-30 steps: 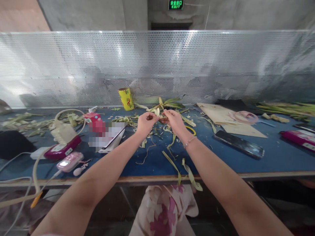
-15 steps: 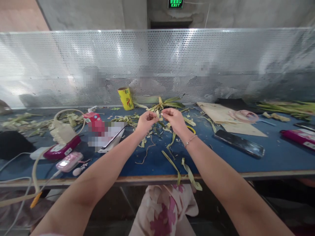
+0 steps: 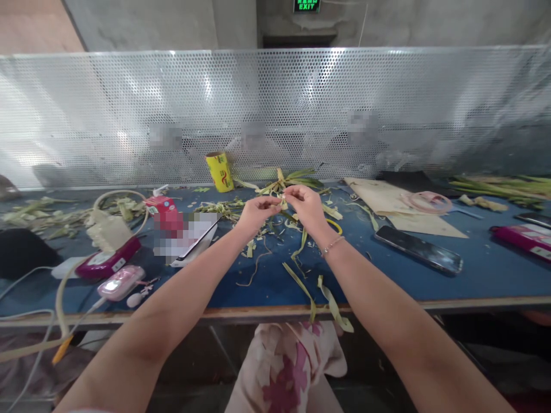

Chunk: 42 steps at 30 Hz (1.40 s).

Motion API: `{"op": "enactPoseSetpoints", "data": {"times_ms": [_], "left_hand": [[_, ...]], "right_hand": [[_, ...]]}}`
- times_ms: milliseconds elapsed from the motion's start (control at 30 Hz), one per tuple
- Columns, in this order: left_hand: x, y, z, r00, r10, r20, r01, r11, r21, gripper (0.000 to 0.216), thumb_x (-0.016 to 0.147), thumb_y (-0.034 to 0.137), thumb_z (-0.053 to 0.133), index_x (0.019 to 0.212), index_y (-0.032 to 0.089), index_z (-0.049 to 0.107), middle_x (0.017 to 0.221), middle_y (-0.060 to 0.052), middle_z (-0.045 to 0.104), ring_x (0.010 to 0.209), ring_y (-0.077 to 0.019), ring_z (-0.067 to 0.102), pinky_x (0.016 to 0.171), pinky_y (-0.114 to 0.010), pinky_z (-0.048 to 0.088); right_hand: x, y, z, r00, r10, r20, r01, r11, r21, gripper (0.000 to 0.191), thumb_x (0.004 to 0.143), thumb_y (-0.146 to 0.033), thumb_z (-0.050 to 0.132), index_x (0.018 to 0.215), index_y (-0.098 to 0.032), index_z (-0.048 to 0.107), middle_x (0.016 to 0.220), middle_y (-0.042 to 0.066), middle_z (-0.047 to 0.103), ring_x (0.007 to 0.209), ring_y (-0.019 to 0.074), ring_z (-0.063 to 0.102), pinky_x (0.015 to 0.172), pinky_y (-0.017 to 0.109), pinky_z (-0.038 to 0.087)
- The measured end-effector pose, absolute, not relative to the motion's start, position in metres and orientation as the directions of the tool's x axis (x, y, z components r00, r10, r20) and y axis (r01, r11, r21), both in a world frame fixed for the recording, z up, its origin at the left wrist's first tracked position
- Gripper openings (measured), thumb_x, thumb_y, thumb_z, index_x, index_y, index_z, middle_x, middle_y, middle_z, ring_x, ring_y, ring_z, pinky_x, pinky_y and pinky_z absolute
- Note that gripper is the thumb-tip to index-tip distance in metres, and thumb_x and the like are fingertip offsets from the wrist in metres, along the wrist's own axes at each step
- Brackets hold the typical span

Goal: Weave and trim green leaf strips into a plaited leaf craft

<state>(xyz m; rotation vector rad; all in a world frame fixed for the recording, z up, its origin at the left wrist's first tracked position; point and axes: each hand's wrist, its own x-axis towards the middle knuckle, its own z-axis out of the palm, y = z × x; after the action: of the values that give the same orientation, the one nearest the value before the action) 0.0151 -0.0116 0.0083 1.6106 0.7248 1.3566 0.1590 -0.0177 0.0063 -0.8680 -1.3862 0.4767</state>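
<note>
My left hand (image 3: 255, 213) and my right hand (image 3: 305, 205) meet above the middle of the blue table (image 3: 473, 275). Both pinch a small pale leaf strip (image 3: 282, 201) between their fingertips. A thin bracelet sits on my right wrist. Below the hands lie loose green and yellow leaf strips (image 3: 301, 275), some hanging over the table's front edge. A bundle of long green leaves (image 3: 293, 180) lies just behind the hands.
A yellow roll (image 3: 220, 171) stands by the perforated metal screen (image 3: 275, 115). A black phone (image 3: 417, 249), brown paper (image 3: 387, 201) and a pink ring (image 3: 426, 202) lie right. Left are a tablet (image 3: 193, 241), pink devices (image 3: 120, 281), cables and leaf scraps.
Both hands have risen slightly and shifted a little away from me while still working the strip between the fingertips. Nothing else on the table has moved.
</note>
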Motion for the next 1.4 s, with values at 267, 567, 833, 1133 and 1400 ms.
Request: {"op": "enactPoseSetpoints", "data": {"times_ms": [267, 567, 833, 1133, 1400], "left_hand": [[0.015, -0.01, 0.006, 0.241, 0.855, 0.458, -0.153, -0.433, 0.888, 0.025, 0.053, 0.026, 0.077, 0.075, 0.016, 0.069, 0.071, -0.002, 0.066, 0.066, -0.0108, 0.057, 0.071, -0.029, 0.046], [0.015, -0.012, 0.006, 0.22, 0.835, 0.504, -0.022, -0.513, 0.858, 0.025, 0.061, 0.028, 0.072, 0.081, 0.015, 0.066, 0.078, -0.003, 0.065, 0.069, -0.0119, 0.058, 0.069, -0.028, 0.046], [0.014, -0.007, 0.005, 0.22, 0.788, 0.575, -0.066, -0.576, 0.815, 0.023, 0.064, 0.026, 0.071, 0.082, 0.016, 0.06, 0.069, 0.0, 0.06, 0.066, -0.0097, 0.056, 0.066, -0.025, 0.046], [0.014, -0.015, 0.01, 0.276, 0.75, 0.601, 0.014, -0.628, 0.778, 0.021, 0.067, 0.028, 0.068, 0.083, 0.017, 0.06, 0.057, 0.004, 0.05, 0.052, -0.0073, 0.045, 0.055, -0.022, 0.037], [0.014, -0.016, 0.006, 0.351, 0.696, 0.627, 0.13, -0.699, 0.703, 0.018, 0.07, 0.024, 0.061, 0.087, 0.018, 0.057, 0.061, 0.005, 0.047, 0.053, -0.0064, 0.042, 0.052, -0.02, 0.035]], "right_hand": [[0.157, -0.014, 0.003, 0.239, 0.852, 0.465, -0.077, 0.494, -0.866, 0.023, 0.064, -0.029, 0.063, 0.083, -0.017, 0.059, 0.08, 0.003, 0.064, 0.072, 0.0128, 0.059, 0.068, 0.028, 0.049], [0.154, -0.018, 0.006, 0.197, 0.89, 0.411, -0.14, 0.441, -0.887, 0.024, 0.064, -0.029, 0.064, 0.083, -0.019, 0.056, 0.078, 0.001, 0.06, 0.073, 0.013, 0.059, 0.067, 0.029, 0.051], [0.152, -0.023, 0.009, 0.111, 0.947, 0.301, -0.416, 0.319, -0.852, 0.023, 0.057, -0.007, 0.064, 0.076, -0.018, 0.056, 0.075, -0.003, 0.059, 0.07, 0.0077, 0.059, 0.073, 0.024, 0.051], [0.154, -0.026, 0.01, 0.181, 0.953, 0.241, -0.258, 0.283, -0.924, 0.02, 0.057, -0.024, 0.069, 0.072, -0.017, 0.06, 0.062, -0.003, 0.058, 0.056, 0.0072, 0.053, 0.05, 0.019, 0.04], [0.155, -0.022, 0.011, 0.188, 0.95, 0.25, -0.21, 0.287, -0.935, 0.016, 0.054, -0.023, 0.065, 0.067, -0.016, 0.058, 0.054, -0.003, 0.055, 0.048, 0.0078, 0.05, 0.047, 0.021, 0.038]]}}
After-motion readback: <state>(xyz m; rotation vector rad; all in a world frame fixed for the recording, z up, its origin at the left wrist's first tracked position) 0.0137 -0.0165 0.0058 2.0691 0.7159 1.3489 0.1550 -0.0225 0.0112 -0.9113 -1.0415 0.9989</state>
